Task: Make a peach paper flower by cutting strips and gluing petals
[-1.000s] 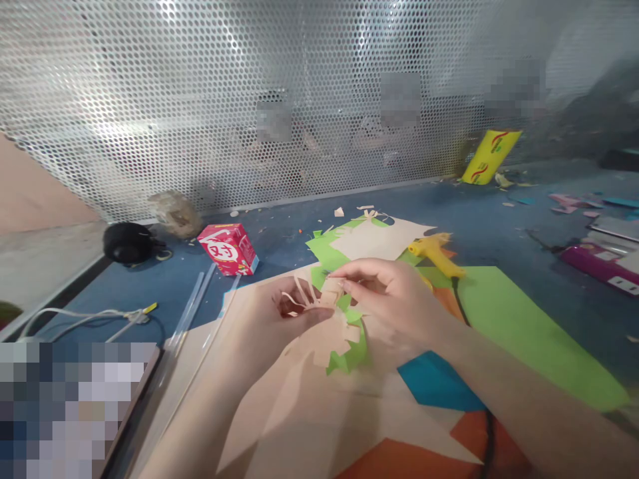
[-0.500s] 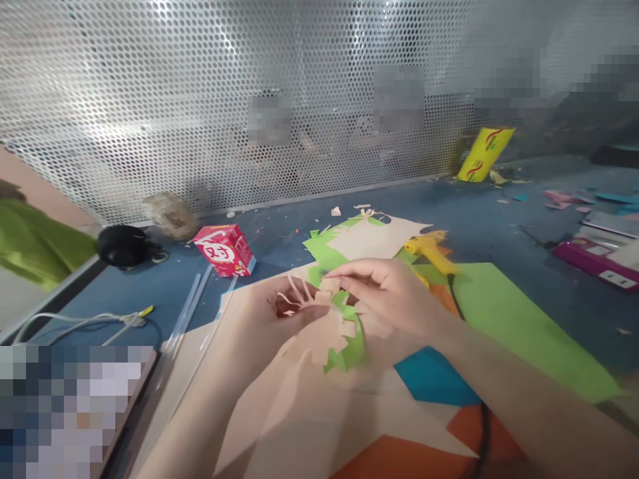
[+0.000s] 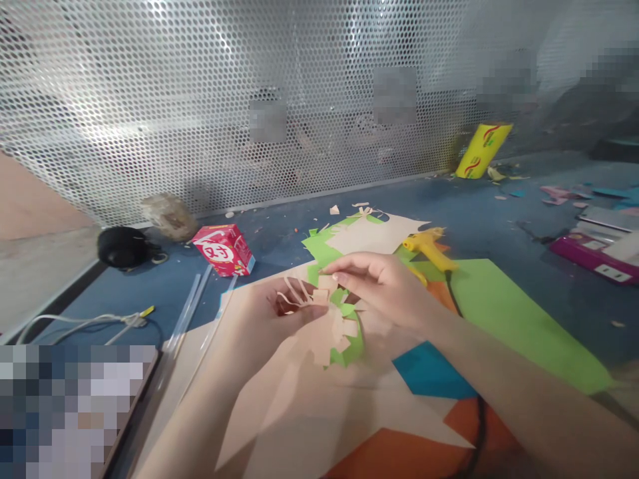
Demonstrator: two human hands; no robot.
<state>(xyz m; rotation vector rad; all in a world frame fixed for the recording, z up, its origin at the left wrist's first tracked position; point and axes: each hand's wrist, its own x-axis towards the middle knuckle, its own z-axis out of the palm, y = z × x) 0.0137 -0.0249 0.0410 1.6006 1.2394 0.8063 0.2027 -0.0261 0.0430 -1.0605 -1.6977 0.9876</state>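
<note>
My left hand (image 3: 269, 319) and my right hand (image 3: 387, 286) meet over the middle of the table, both closed on a small cut-paper piece (image 3: 335, 329) of beige and green layers with fringed strips. The left fingers curl round its fringed left end. The right thumb and forefinger pinch a beige tab at its top. The piece hangs just above large beige paper sheets (image 3: 309, 412).
A yellow glue gun (image 3: 429, 247) lies on a green sheet (image 3: 509, 319) to the right, its black cord running toward me. A red carton (image 3: 224, 249), clear glue sticks (image 3: 192, 306), a black object (image 3: 122, 245) and a white cable (image 3: 80, 322) lie left. A perforated metal screen (image 3: 249, 100) stands behind.
Both hands stay on the paper piece. The right fingers have shifted slightly left along its top, and the view has drifted a little.
</note>
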